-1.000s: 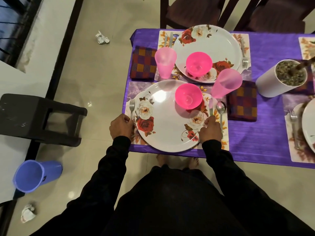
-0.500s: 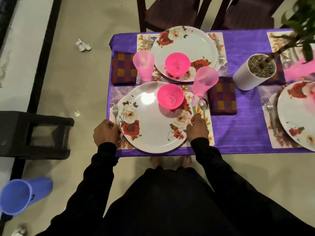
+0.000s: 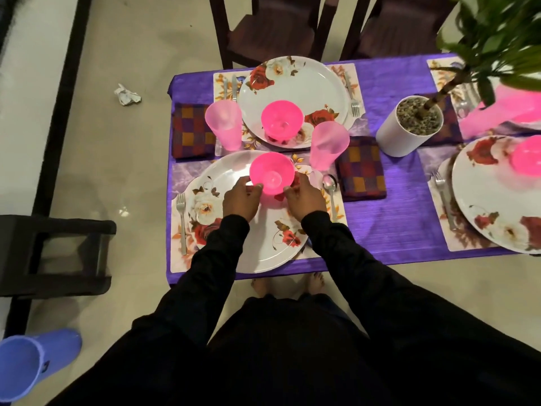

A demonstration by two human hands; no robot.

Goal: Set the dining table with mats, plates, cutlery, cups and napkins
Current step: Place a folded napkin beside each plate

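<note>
Your left hand (image 3: 240,197) and right hand (image 3: 304,197) grasp a bright pink translucent bowl (image 3: 272,173) from either side — it sits on the far part of the white rose-patterned plate (image 3: 234,247) nearest you.

Open purple cloth (image 3: 407,206) right of the near checked napkin (image 3: 362,168), free for passage. Blocked farther right by the white plant pot (image 3: 405,133) with overhanging leaves (image 3: 494,36). Crowded centre: pink cups (image 3: 224,124) and pink bowl (image 3: 272,172) standing close together between the plates (image 3: 292,83).
</note>
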